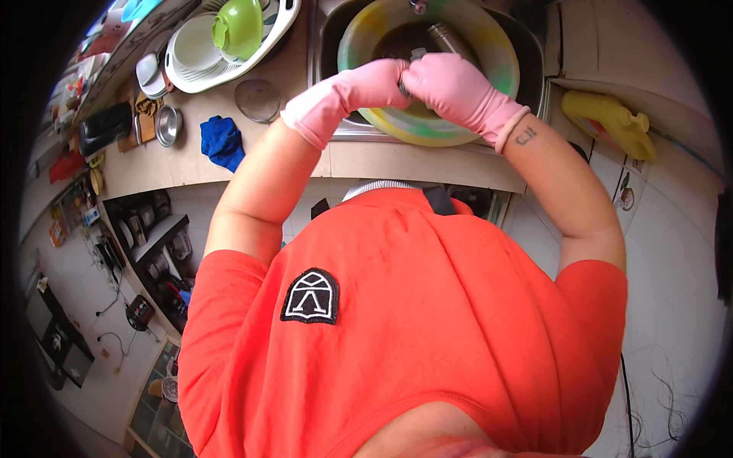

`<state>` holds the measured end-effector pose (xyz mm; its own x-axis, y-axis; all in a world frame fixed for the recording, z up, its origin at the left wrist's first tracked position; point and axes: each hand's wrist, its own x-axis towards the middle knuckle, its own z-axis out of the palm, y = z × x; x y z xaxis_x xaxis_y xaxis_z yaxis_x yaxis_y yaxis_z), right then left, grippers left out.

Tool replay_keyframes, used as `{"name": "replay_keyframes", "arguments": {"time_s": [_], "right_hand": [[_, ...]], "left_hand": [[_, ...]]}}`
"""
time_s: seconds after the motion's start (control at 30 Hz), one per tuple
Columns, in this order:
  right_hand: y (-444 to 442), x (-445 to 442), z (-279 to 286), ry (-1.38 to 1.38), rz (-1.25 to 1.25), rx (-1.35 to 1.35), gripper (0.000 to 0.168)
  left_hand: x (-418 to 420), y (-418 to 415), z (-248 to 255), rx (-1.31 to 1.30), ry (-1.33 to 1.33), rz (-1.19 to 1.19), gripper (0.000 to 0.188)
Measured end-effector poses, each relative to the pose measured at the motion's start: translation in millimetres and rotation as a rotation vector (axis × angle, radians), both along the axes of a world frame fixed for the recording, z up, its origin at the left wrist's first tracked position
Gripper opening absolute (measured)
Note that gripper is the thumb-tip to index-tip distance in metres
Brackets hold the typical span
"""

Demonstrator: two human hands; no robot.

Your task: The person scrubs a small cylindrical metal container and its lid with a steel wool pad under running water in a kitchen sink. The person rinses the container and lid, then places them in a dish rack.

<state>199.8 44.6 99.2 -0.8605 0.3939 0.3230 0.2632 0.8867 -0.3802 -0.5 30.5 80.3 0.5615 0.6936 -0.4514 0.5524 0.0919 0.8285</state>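
Note:
Both my hands wear pink rubber gloves and meet above a large round plastic basin (501, 51) marbled in yellow, green and white. My left hand (378, 83) and my right hand (446, 83) are curled around a small dark object (403, 89), mostly hidden by the gloves, so its kind is unclear. A pale translucent piece (418, 53) shows just beyond my right knuckles; whether it is held cannot be told. Inside the basin, a metal cylinder (449, 40), perhaps a flask, leans in dark water. The basin sits in a steel sink (324, 48) under a faucet (419, 6).
Left of the sink, a white dish rack (229, 74) holds a white bowl (197, 43) and a green plastic bowl (243, 28). A round mesh strainer (257, 100), a blue cloth (221, 142) and a metal bowl (169, 126) lie on the counter. A yellow jug (601, 117) is at right.

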Motion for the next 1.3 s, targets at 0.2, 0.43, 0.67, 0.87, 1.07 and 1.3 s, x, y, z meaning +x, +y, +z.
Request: {"name": "replay_keyframes", "arguments": {"time_s": [0.2, 0.43, 0.67, 0.87, 1.07, 1.3], "right_hand": [[-18.4, -12.6, -25.7, 0.235, -0.501, -0.904, 0.005], [-15.2, -15.4, -29.2, 0.403, -0.539, -1.197, 0.005], [-6.1, 0.5, -17.4, 0.042, 0.017, -0.191, 0.007], [-12.4, -19.4, -28.1, 0.275, -0.781, -1.561, 0.006], [-7.3, -16.5, -40.2, 0.363, -0.440, -0.837, 0.007], [-5.9, -5.1, -28.8, 0.015, -0.190, -0.473, 0.012]], "left_hand": [[13.4, -8.4, -5.0, 0.304, 0.180, 0.108, 0.034], [19.6, -16.9, -7.9, 0.416, 0.248, 0.206, 0.032], [-0.1, 11.0, -13.3, -0.122, 0.159, -0.328, 0.040], [19.1, -7.3, -8.9, 0.409, 0.374, 0.105, 0.035], [11.0, -4.7, -29.3, 0.339, 0.229, 0.195, 0.026], [1.9, 7.6, -32.7, 0.086, 0.045, -0.041, 0.038]]}}
